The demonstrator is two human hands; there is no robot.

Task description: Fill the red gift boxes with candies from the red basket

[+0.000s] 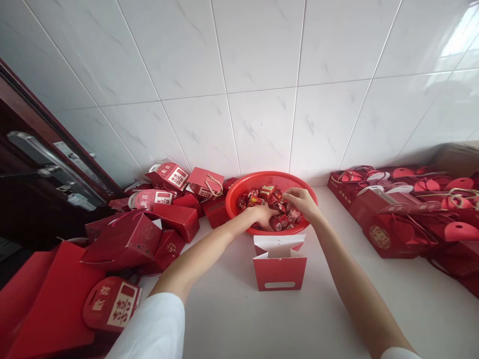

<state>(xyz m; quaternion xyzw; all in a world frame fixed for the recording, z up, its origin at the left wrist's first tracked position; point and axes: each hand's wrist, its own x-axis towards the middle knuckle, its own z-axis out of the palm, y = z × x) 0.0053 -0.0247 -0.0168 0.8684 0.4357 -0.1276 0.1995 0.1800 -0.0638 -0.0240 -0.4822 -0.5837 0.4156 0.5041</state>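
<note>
A red plastic basket (311,200) stands against the wall with a heap of red-wrapped candies (281,223) inside. Among the candies, my left hand (265,215) reaches in with fingers stretched and partly hidden by wrappers. My right hand (301,201) is over the basket's right side, thumb and fingertips drawn together at the edge of the heap; what lies between them is too small to make out. Just in front of the basket, a red paper gift box (280,269) stands upright with its top flaps open and white inside.
Finished-looking red gift boxes (392,212) with cord handles stand in rows at the right. More red boxes (129,239) lie piled at the left, near a dark door with a metal handle (48,162). A tiled wall (262,129) rises behind the white counter (232,309).
</note>
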